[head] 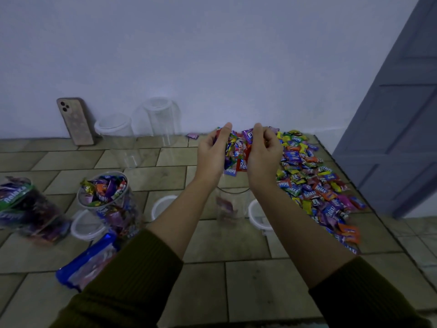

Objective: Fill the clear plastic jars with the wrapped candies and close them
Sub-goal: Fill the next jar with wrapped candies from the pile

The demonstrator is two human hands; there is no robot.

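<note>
My left hand [211,152] and my right hand [263,153] are cupped together around a bunch of wrapped candies [237,150], held above an open clear jar [231,205] with a few candies at its bottom. A big pile of colourful wrapped candies [312,181] lies on the table to the right. A filled open jar [111,202] stands at the left. Another filled jar [26,209] lies further left. Two empty clear jars [123,140] [160,121] stand near the wall.
White lids [163,205] [86,226] [259,215] lie on the tiled table [236,280]. A blue candy bag [87,261] lies at the front left. A phone [75,121] leans on the wall. A grey door [397,114] stands right of the table's edge.
</note>
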